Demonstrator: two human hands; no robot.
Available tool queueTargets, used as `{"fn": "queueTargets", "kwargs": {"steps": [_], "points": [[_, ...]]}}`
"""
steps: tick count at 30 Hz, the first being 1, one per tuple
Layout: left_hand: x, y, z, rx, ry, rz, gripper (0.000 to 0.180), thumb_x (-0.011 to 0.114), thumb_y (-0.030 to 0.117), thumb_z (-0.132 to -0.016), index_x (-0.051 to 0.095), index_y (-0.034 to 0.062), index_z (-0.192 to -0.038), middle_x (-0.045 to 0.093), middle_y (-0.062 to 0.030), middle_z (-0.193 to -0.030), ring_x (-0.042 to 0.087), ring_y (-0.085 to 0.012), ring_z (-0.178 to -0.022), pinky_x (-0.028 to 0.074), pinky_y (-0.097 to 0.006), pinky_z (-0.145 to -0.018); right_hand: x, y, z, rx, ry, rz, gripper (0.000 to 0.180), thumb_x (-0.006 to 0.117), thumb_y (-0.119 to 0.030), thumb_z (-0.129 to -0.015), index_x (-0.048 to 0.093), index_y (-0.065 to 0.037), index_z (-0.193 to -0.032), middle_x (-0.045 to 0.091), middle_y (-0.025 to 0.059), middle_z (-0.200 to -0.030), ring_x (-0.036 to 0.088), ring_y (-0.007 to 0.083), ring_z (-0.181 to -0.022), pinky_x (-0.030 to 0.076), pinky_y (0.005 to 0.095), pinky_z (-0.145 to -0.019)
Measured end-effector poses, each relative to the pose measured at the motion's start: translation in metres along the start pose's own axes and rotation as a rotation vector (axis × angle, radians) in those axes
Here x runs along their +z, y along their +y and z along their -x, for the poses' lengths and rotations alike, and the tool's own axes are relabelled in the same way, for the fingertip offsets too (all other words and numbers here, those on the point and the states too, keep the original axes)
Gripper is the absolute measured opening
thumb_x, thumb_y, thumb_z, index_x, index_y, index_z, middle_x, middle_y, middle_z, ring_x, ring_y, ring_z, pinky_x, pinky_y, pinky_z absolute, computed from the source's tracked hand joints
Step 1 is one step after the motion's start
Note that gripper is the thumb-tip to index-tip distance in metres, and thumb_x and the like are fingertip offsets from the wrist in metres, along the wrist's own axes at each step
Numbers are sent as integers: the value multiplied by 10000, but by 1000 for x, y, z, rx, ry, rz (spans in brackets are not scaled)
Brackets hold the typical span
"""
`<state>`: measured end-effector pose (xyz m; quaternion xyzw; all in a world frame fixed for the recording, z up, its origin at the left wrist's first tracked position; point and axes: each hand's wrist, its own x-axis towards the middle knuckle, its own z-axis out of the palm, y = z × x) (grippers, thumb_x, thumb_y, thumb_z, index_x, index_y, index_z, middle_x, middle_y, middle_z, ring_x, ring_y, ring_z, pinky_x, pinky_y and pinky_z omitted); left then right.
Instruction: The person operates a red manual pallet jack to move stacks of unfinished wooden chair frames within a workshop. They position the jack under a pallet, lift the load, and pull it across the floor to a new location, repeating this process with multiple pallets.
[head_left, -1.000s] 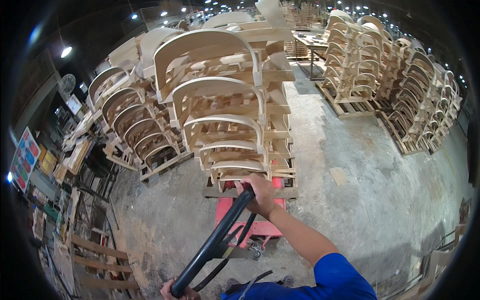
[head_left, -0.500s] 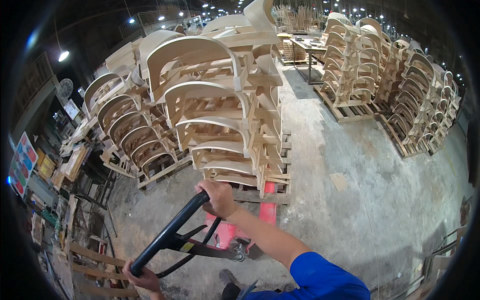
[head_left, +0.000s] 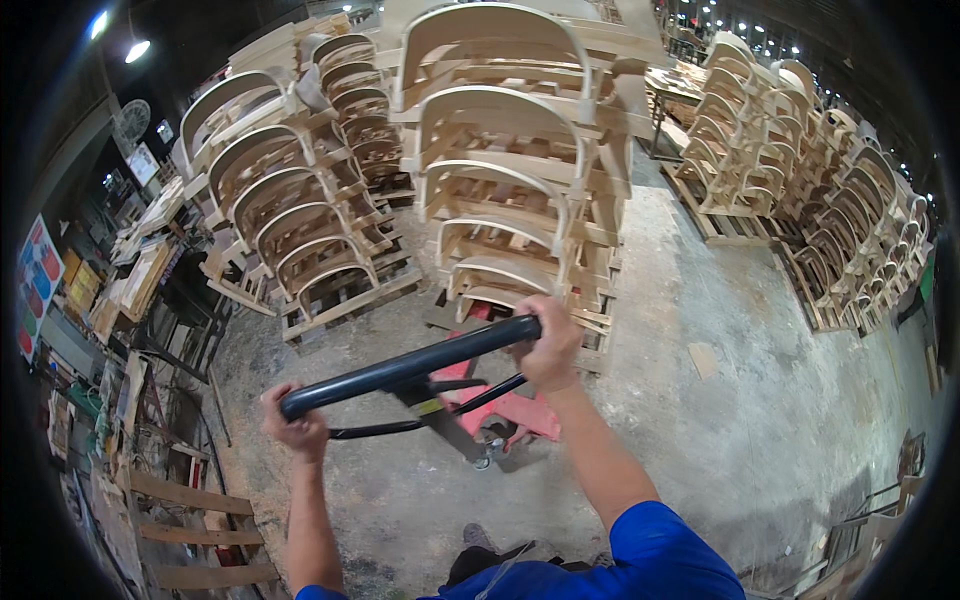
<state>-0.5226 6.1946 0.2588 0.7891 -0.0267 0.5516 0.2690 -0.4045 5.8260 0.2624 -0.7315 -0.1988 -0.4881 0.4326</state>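
Both ends of a black pallet jack handle [head_left: 410, 367] are in my grip. My left hand [head_left: 297, 420] closes round its left end, and my right hand [head_left: 549, 345] wraps the right end, a little farther from me. Below the bar a thinner black loop and a small lever show. The red pallet jack [head_left: 515, 408] stands on the floor just beyond, its forks running under a loaded pallet. On that pallet rises a tall stack of curved pale wooden frames [head_left: 505, 175], the upper part cut off by the view's edge.
Another stack of curved wooden frames [head_left: 290, 190] stands on a pallet [head_left: 350, 300] close on the left. More frame stacks [head_left: 745, 140] fill pallets at the far right. A wooden slatted rack [head_left: 195, 537] is at lower left. A flat brown piece [head_left: 703, 360] lies on the concrete floor.
The handle has swung from a steep slant to nearly level, my right hand moving right and my left hand farther forward. The loaded stack now appears farther right, with a gap beside the left stack.
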Motion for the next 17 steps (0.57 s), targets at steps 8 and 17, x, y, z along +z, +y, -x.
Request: {"fn": "queueTargets", "kwargs": {"steps": [8, 17], "points": [[86, -96, -71, 39, -13, 20, 142, 728, 41, -896, 607, 48, -968, 593, -126, -807, 608, -296, -661, 498, -339, -641, 97, 32, -35, 106, 25, 177, 440, 673, 48, -629, 623, -108, -1037, 686, 126, -956, 698, 369, -897, 559, 449, -752], [204, -191, -143, -79, -139, -24, 150, 712, 97, -919, 614, 54, -1023, 670, -135, -879, 697, -323, -773, 554, -349, -775, 174, 77, -73, 172, 135, 235, 381, 704, 28, -683, 633, -124, -1024, 686, 113, -899, 705, 356, -880, 542, 464, -775]]}}
